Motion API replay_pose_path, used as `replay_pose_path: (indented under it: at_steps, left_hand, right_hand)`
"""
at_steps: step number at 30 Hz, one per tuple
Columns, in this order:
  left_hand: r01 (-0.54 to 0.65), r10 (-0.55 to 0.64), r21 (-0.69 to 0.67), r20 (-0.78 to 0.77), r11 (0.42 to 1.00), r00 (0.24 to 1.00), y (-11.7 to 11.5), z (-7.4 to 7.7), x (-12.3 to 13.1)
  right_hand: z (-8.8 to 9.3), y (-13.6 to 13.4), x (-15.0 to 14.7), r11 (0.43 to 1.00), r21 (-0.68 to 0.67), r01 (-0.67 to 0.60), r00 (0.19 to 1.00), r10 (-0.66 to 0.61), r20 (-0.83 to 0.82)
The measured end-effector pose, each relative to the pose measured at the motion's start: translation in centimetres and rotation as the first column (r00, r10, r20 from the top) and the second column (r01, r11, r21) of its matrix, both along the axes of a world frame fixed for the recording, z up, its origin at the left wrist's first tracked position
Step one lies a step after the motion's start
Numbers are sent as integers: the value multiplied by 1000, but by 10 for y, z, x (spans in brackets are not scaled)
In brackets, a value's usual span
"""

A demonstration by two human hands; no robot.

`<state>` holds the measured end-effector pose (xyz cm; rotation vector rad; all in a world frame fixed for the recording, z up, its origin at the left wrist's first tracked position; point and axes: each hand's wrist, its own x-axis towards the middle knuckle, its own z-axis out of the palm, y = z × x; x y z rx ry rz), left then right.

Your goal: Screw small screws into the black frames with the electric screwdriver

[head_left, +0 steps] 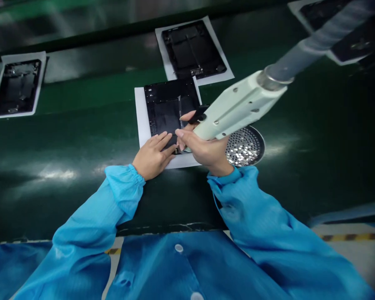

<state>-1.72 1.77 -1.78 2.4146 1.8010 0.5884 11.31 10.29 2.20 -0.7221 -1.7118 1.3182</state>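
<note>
My left hand (152,155) lies flat with fingers stretched out on the near edge of a black flat panel (168,109) that rests on a white sheet (141,121) on the green belt. My right hand (206,148) is wrapped round the grip of a pale green power screwdriver (237,108), whose tip points down at the panel's near right corner. A grey hose (318,43) runs from the tool's back end up to the right. Both arms wear blue sleeves.
A round perforated dish (248,146) holding several small screws sits just right of my right hand. More black panels on white sheets lie on the green conveyor belt (81,137): one behind (192,48), one far left (17,85), one far right (356,41).
</note>
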Motion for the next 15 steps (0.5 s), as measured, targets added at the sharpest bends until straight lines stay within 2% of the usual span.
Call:
replay_pose_path:
  at_steps: [3, 7, 15]
  left_hand:
    - [2, -1, -10, 12, 1000, 1000, 0, 0, 1]
    - [-1, 1, -12, 18, 1000, 1000, 0, 0, 1]
    - [0, 0, -9, 28, 1000, 1000, -1, -1, 2]
  right_hand:
    - [1, -3, 0, 999, 46, -6, 999, 8, -52]
    - [1, -5, -1, 997, 82, 7, 1000, -7, 6]
    - [2, -4, 2, 997, 71, -37, 999, 35, 24]
